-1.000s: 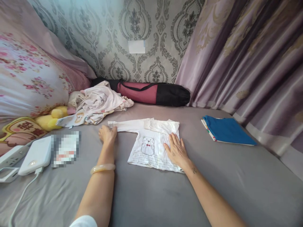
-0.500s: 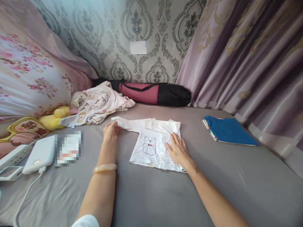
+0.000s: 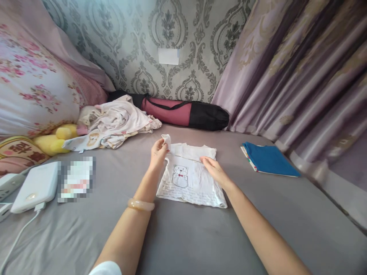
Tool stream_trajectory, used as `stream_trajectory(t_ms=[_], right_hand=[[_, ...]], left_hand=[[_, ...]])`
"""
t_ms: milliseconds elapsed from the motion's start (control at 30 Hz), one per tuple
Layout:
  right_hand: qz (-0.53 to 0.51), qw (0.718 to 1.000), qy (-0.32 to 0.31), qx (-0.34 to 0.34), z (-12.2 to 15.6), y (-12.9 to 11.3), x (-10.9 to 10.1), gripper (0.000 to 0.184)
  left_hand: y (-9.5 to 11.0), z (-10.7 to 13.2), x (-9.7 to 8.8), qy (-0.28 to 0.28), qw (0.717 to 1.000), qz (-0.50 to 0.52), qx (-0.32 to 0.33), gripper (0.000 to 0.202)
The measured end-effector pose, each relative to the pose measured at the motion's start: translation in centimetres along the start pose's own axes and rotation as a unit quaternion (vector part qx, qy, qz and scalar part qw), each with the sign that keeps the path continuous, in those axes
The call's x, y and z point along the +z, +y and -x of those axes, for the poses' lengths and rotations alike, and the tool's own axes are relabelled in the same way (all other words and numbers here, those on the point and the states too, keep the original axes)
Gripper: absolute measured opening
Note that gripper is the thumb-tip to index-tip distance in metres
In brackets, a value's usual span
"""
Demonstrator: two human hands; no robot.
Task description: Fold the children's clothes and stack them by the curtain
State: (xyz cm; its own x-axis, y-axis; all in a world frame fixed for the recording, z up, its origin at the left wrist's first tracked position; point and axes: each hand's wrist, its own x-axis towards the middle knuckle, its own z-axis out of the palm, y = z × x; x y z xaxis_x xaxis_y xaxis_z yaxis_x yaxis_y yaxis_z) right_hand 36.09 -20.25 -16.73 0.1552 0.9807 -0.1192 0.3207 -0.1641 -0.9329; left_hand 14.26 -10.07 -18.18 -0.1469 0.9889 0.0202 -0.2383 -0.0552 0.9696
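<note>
A small white baby shirt (image 3: 189,183) with a bear print lies flat on the grey bed sheet (image 3: 183,236). My left hand (image 3: 158,149) pinches the end of the shirt's left sleeve and holds it lifted over the shirt's upper left part. My right hand (image 3: 213,171) rests on the shirt's upper right area with fingers stretched and pressing the cloth. A pale bangle (image 3: 141,205) sits on my left wrist.
A heap of light clothes (image 3: 120,124) and a yellow plush toy (image 3: 54,139) lie at the back left by a floral pillow (image 3: 31,91). A red-and-black roll bag (image 3: 186,113) lies along the wall. A blue folded item (image 3: 268,159) lies right. A white power bank (image 3: 36,187) is left.
My left hand has lifted the left sleeve off the sheet and carried it rightward over the shirt. My right hand has slid up toward the shirt's collar side.
</note>
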Motion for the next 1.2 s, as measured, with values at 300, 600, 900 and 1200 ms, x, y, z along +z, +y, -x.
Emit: stream_trajectory(t_ms=[300,600,900,1200], right_hand=[[-0.310,0.939,-0.030,0.147,-3.5,-1.8,4.1,0.022],[-0.437,0.878,-0.039,0.191,-5.4,-2.6,4.5,0.040],[-0.321,0.939,0.036,0.121,-6.8,-1.3,4.7,0.009],[-0.242,0.969,0.044,0.010,-8.1,-3.6,0.7,0.022]], left_hand=[[-1.7,2.7,3.1,-0.104,0.962,-0.207,0.144,0.032],[-3.0,4.5,4.1,-0.260,0.880,-0.340,0.206,0.041],[-2.2,3.5,3.0,-0.183,0.850,-0.422,0.256,0.048],[-1.9,2.1,-0.1,-0.094,0.807,-0.568,0.132,0.051]])
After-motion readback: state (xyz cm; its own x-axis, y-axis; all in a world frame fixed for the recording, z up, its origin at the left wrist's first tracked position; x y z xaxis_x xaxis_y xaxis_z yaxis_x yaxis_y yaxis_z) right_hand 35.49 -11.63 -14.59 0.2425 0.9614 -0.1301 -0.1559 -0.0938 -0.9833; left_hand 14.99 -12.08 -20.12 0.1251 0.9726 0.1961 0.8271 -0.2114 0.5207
